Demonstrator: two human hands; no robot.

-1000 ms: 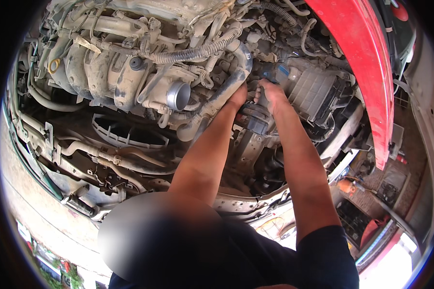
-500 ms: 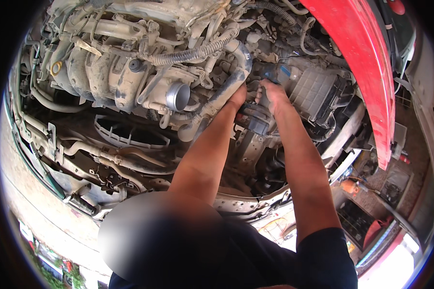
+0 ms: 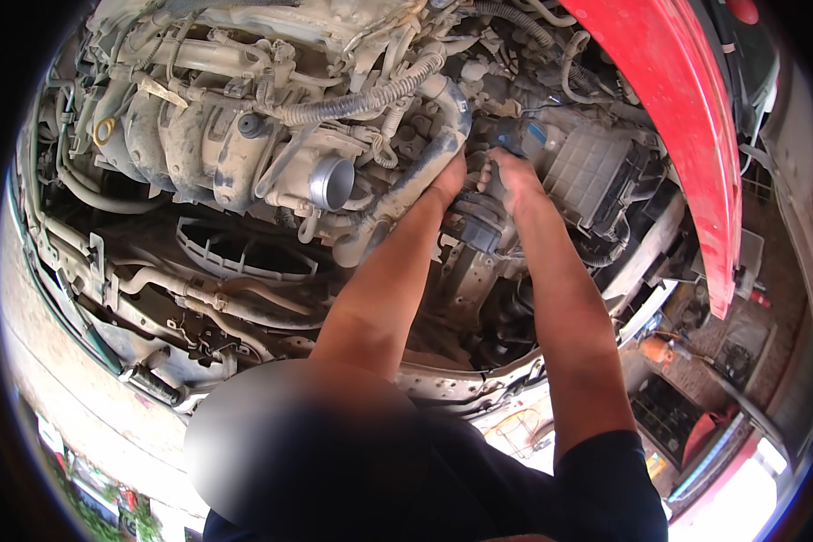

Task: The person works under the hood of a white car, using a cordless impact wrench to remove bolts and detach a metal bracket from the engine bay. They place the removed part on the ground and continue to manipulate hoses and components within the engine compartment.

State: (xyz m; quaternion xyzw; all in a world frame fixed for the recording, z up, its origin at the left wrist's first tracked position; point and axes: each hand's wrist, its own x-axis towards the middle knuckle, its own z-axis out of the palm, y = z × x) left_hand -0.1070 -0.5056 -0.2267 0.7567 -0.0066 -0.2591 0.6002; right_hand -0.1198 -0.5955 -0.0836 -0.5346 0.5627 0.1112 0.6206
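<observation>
I am leaning over a dusty car engine bay. My left hand (image 3: 449, 179) reaches under a black ribbed hose (image 3: 425, 158) at the middle of the engine, and its fingers are hidden behind the hose. My right hand (image 3: 508, 172) is right beside it, fingers curled down into the gap next to a blue connector (image 3: 535, 135). A black round part (image 3: 479, 224) sits just below both hands, between my wrists. What the fingers hold cannot be made out.
A metal throttle opening (image 3: 332, 182) faces out to the left of my hands. A grey ribbed box (image 3: 596, 172) lies to the right. The red raised hood (image 3: 668, 108) hangs along the right side. A black fan shroud (image 3: 244, 257) lies lower left.
Both hands stay at the same spot by the hose; only the view has shifted slightly.
</observation>
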